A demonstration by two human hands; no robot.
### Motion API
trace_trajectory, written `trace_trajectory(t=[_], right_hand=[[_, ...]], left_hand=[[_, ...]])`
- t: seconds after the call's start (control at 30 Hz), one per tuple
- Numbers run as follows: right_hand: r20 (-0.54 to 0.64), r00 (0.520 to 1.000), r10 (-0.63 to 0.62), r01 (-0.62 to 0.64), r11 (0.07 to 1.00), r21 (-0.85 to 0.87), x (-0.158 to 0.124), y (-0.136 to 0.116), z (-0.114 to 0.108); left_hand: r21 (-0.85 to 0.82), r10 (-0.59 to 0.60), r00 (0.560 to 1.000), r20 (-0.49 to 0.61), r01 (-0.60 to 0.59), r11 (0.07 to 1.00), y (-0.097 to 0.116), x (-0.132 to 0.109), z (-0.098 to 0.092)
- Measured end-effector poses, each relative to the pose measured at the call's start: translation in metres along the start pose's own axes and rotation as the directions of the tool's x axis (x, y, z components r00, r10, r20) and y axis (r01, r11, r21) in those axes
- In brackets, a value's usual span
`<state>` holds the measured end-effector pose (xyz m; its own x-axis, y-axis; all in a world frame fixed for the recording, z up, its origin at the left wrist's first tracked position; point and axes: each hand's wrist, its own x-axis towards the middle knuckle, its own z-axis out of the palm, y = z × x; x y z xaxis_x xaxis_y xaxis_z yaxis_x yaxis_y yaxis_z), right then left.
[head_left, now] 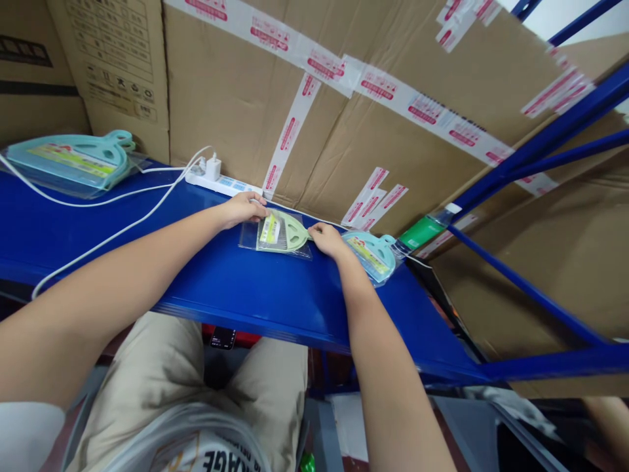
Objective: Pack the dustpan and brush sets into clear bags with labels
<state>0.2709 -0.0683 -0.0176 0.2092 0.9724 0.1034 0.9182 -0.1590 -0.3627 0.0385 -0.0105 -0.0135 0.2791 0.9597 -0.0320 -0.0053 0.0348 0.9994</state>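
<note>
Fingers of the left hand [244, 208] are seen curled together, tips down on the far left corner of a clear bag [249, 237]. Whether that corner is pinched or only pressed can't be told. Fingers of the right hand [327, 239] are bunched close, tips closed on the handle end of a pale green dustpan [285, 233] at the bag's right side. The dustpan is lying flat inside the bag, w/ a printed label facing up, near the far edge of the blue shelf board [246, 295], approx. mid-length.

Both wrists are held low over the board, palms down. The left forearm is stretched in from the near left, the right forearm from the near edge, and the two converge on the bag.

A teal dustpan [372, 254], also bagged, is lying just beside the right hand, toward the board's right end. A green bottle [423, 231] is tilted behind it.

At the far edge, just beyond the left hand, a white power strip [223, 185] is set w/ a charger [213, 168] plugged in. More teal dustpans [73, 160] are stacked at the far left corner. Taped cardboard boxes [344, 98] are piled behind.
</note>
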Motion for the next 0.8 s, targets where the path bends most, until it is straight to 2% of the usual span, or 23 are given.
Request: trace_trajectory(t=[0.13,0.3,0.43,0.5,0.67,0.8], right_hand=[[0.002,1.000,-0.016,0.016,1.000,0.010,0.0000,0.0002,-0.0011],[0.007,1.000,-0.030,0.029,1.000,0.006,0.0009,0.0016,-0.0013],[0.011,0.999,-0.039,0.039,0.999,0.012,0.0011,0.0025,-0.0014],[0.010,0.999,-0.038,0.038,0.999,0.016,0.0004,0.0020,-0.0017],[0.018,0.999,-0.029,0.029,0.999,0.016,-0.0019,-0.0010,-0.0026],[0.011,0.999,-0.036,0.036,0.999,-0.002,-0.0019,-0.0014,-0.0019]], left_hand=[[-0.157,-0.045,0.994,0.102,0.060,0.986,0.0020,-0.0046,0.0001],[-0.092,-0.118,0.976,0.181,0.136,0.987,-0.0049,-0.0010,-0.0018],[-0.098,-0.096,0.967,0.235,0.122,0.988,-0.0061,0.0007,-0.0024],[-0.095,-0.096,0.967,0.236,0.121,0.988,-0.0041,0.0000,-0.0034],[-0.094,-0.106,0.981,0.160,0.122,0.988,0.0001,-0.0016,-0.0068],[-0.141,-0.071,0.978,0.195,0.100,0.985,-0.0011,-0.0004,-0.0064]])
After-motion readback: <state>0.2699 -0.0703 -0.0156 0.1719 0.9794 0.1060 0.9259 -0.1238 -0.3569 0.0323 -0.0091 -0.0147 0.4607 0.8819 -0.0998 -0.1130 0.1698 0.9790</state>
